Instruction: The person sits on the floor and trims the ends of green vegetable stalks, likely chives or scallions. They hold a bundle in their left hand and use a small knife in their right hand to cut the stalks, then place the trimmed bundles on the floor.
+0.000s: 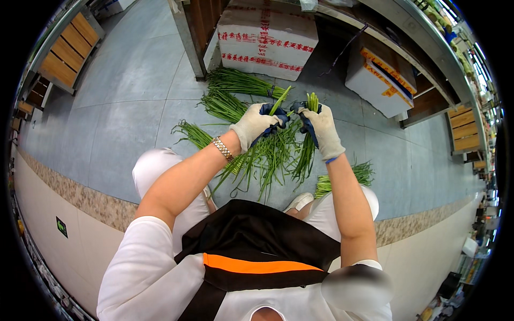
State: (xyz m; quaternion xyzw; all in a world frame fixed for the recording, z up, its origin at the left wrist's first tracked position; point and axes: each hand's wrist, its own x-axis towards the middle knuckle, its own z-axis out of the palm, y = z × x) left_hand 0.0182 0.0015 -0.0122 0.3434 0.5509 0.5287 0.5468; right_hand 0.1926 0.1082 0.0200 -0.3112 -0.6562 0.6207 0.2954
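My left hand [258, 125], in a white glove with a dark blue palm, is closed around a few garlic chives [280, 99] whose cut ends point up and away. Close beside it, my right hand [324, 131], gloved alike, grips a thicker bunch of garlic chives [305, 158]; its leaves hang toward the floor. Below both hands lies a loose spread of chives [274, 156]. Beyond and left of my left hand rest a tied bundle [235, 81] and another bundle [224, 105]. Some more chives [194, 132] stick out under my left forearm.
A further chive bundle [354, 177] lies by my right knee. Ahead, a white foam box [262, 45] with red print stands beneath a metal-framed stand [190, 43]. Another white box [377, 80] with orange tape is at the right. Grey tiles [128, 80] cover the floor.
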